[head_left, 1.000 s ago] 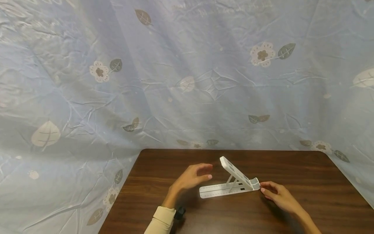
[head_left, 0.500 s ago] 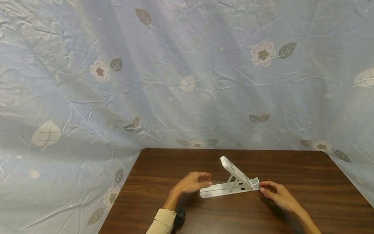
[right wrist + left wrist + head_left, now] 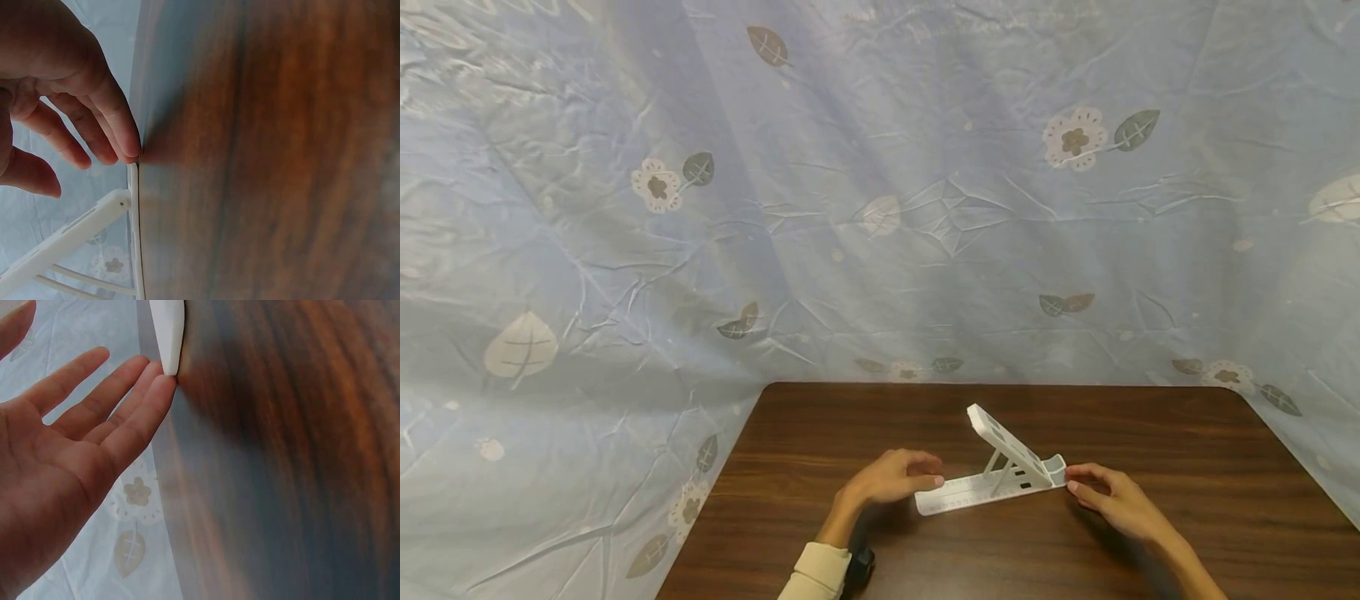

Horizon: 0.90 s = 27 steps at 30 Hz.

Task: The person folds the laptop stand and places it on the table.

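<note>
A white folding stand (image 3: 961,493) lies on the brown table in the head view, its slotted base flat. Its upper panel (image 3: 1009,443) is raised at a slant on thin struts, with a grey-padded curved lip (image 3: 1055,470) at the right end. My left hand (image 3: 887,477) is at the base's left end. In the left wrist view that hand (image 3: 81,431) has extended fingers, with fingertips against the end of the white base (image 3: 167,337). At the opposite end, my right hand (image 3: 1116,502) touches the lip with loosely bent fingers; the right wrist view shows its fingertips (image 3: 131,150) right at the base's tip.
The dark wood-grain table (image 3: 820,417) has rounded far corners. Behind it and to the left hangs a pale blue curtain (image 3: 880,275) printed with flowers and leaves. A black device (image 3: 860,567) sits at the left wrist, beside a cream sleeve (image 3: 816,571).
My left hand has lowered from above the table to the stand's left end. That end has shifted slightly toward me. The right hand stays at the lip.
</note>
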### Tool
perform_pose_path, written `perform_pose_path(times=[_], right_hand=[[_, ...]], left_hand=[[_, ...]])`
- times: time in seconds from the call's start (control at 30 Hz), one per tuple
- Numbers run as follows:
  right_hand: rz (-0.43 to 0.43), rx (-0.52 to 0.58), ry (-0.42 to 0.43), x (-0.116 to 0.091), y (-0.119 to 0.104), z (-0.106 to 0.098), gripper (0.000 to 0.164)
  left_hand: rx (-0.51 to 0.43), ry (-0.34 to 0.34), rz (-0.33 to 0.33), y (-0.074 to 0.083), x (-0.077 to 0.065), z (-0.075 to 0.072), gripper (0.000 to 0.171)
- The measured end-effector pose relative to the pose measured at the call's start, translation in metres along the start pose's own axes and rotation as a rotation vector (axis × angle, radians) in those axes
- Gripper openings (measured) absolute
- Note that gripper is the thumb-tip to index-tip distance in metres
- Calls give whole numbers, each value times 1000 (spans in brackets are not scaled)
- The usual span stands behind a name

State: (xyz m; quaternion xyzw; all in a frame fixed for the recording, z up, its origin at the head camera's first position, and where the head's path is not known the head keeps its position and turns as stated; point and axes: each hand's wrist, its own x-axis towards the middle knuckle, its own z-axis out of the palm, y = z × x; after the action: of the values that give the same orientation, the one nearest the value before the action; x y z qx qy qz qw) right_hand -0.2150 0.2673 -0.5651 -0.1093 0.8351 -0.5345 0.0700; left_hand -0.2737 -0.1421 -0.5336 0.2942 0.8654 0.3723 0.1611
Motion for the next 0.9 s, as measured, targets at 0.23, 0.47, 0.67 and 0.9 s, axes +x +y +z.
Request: perform_pose_path(times=[0.23, 0.47, 0.67, 0.9], right_hand=[[5, -23, 0, 7, 0, -1, 43], [8, -21, -7, 16, -3, 1, 44], [7, -37, 1, 27, -3, 1, 42], [24, -47, -5, 37, -5, -2, 42]], left_hand=[[-9, -29, -25, 4, -10, 5, 55], [-47, -47, -23, 10, -19, 13, 53], [-63, -75, 14, 11, -21, 21, 52], [-120, -117, 22, 19, -23, 28, 54]])
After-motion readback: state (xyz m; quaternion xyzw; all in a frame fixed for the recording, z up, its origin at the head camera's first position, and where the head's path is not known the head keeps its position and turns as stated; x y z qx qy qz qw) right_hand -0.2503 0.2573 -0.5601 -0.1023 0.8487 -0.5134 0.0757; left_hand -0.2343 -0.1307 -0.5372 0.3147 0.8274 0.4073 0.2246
